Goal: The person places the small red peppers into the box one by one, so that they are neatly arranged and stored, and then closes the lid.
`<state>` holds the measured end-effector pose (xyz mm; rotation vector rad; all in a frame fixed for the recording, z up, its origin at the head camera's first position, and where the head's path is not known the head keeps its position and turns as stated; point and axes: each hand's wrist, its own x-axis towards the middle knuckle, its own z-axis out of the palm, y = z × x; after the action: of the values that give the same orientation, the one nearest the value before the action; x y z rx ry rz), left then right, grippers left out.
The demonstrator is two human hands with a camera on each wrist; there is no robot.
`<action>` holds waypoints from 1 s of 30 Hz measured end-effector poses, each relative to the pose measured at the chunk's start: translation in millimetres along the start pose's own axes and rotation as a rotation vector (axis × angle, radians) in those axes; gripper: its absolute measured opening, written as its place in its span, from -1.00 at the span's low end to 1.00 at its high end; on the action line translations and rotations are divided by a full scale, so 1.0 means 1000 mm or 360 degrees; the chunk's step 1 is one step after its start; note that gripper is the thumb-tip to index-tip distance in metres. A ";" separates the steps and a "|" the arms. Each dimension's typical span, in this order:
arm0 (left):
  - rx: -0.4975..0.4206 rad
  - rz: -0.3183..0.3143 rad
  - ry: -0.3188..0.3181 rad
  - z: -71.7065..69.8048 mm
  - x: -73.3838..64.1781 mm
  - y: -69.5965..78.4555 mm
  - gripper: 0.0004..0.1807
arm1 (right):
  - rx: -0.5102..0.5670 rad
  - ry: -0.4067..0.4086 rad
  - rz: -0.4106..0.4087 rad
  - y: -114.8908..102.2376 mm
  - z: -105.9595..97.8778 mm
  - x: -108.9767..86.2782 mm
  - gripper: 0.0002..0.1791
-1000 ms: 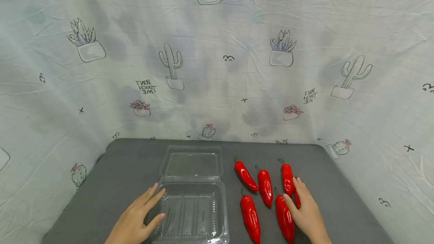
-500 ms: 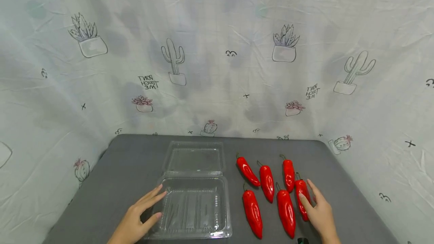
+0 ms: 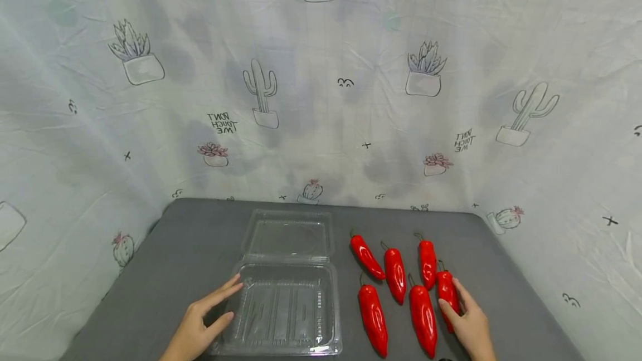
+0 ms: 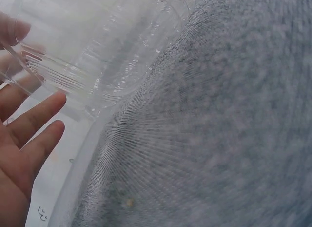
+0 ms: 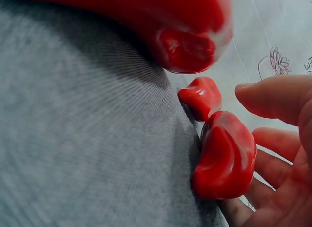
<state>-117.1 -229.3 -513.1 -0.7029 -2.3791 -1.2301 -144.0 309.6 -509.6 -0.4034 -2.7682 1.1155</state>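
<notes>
In the head view my left hand is at the left rim of a clear plastic clamshell box, whose lid lies folded back. The left wrist view shows its fingers spread, the fingertips close by the box wall. My right hand reaches around the rightmost red chili pepper. In the right wrist view its fingers lie along the far side of that pepper, while the thumb stands apart from it.
Several other glossy red peppers lie between box and right hand: one and another in front, one, one and one behind. A grey cloth-covered table meets a printed curtain.
My right hand has shifted right, from over the right-hand peppers to around the rightmost one, which now shows more fully. The left hand stays beside the box. The head view has tilted slightly.
</notes>
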 end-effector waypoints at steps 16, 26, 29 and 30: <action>-0.0253 0.0096 0.0037 -0.001 -0.001 -0.002 -0.46 | -0.0048 0.0086 -0.0113 0.005 0.003 0.000 -0.20; -0.0139 0.0037 0.0018 0.000 -0.004 -0.004 -0.43 | -0.0038 0.0052 -0.0012 0.006 0.006 0.001 -0.20; -0.0123 0.0025 0.0031 0.000 -0.004 -0.004 -0.45 | -0.0020 0.0070 0.0006 0.006 0.006 0.001 -0.21; -0.0122 0.0030 0.0033 0.000 -0.003 -0.003 -0.45 | -0.0018 0.0086 0.0012 0.006 0.006 0.001 -0.22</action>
<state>-116.5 -232.0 -516.7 -0.7313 -2.3141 -1.3202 -144.7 309.7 -518.5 -0.4386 -2.7297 1.0749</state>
